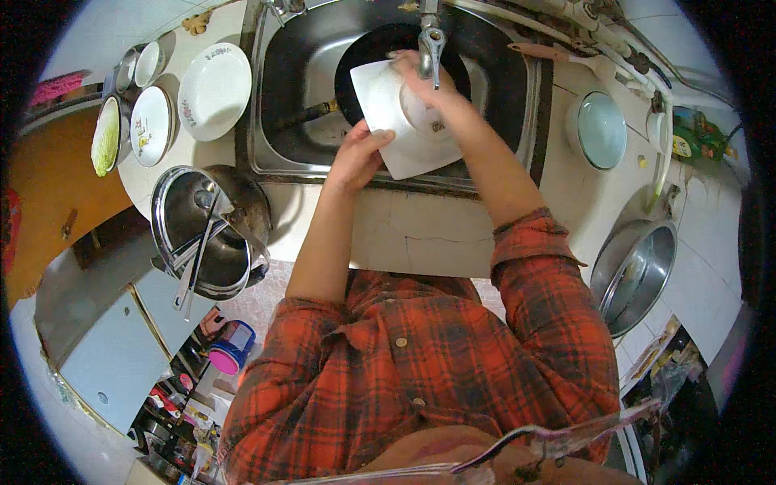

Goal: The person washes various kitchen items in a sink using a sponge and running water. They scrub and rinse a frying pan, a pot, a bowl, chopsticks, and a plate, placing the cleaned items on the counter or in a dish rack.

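A white square-cornered plate (418,154) is tilted over the stainless steel sink (315,136), its underside with a round foot ring facing up. My left hand (362,154) grips its near left edge, thumb on top. Against the underside, near the foot ring, lies my right hand (427,79), slightly blurred and partly behind the faucet (431,51). Whether it holds a cloth cannot be made out. Beneath the plate a round black pan (351,79) sits in the basin, its handle (303,115) pointing left.
Left of the sink are a large white plate (215,91), smaller stacked plates (150,127), a napa cabbage (106,136) and a metal pot (242,194) with utensils across it. Pale bowls (601,130) and a steel basin (636,279) stand right. Pipes (582,30) run behind.
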`<control>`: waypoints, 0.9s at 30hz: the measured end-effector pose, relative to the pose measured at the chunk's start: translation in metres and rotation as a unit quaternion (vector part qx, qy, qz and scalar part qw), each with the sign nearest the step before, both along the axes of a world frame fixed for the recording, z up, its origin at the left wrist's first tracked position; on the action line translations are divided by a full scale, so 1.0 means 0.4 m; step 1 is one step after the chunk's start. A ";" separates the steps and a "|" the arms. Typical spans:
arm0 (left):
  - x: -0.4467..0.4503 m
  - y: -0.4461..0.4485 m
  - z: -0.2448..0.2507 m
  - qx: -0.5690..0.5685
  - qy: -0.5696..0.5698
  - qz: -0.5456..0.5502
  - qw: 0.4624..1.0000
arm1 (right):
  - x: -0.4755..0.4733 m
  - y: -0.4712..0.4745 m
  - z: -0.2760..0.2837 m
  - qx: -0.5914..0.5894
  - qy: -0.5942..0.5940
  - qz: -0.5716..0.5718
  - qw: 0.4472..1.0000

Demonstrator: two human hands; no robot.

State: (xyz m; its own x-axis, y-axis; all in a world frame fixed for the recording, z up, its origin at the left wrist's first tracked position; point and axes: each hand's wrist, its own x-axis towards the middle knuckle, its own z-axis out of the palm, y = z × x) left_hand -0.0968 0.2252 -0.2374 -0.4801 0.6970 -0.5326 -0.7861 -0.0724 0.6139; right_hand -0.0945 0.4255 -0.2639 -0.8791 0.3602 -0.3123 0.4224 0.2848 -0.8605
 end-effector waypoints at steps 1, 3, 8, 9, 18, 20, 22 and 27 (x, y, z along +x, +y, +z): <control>0.000 -0.005 0.012 0.023 -0.009 0.005 1.000 | 0.017 0.037 -0.017 -0.026 -0.039 -0.031 0.998; -0.003 -0.009 0.031 -0.009 0.002 0.017 1.000 | 0.046 0.078 -0.065 -0.050 -0.057 -0.102 0.992; -0.010 0.000 0.036 -0.001 0.012 0.014 1.000 | 0.074 0.057 -0.161 0.123 -0.090 -0.093 0.984; -0.013 0.001 0.030 -0.002 0.018 0.013 1.000 | 0.072 0.048 -0.158 0.185 -0.012 -0.051 0.981; -0.036 0.007 -0.022 0.014 0.007 0.050 0.999 | 0.135 -0.165 0.020 0.167 0.210 0.019 0.963; -0.042 0.006 -0.021 -0.003 -0.011 0.086 0.996 | 0.171 -0.167 0.026 0.174 0.159 0.037 0.971; -0.041 0.010 -0.018 0.015 -0.010 0.114 0.993 | 0.191 -0.151 0.015 0.193 0.122 -0.025 0.973; -0.012 0.060 -0.020 0.027 -0.015 0.188 0.982 | 0.157 -0.143 -0.013 0.245 0.121 -0.203 0.940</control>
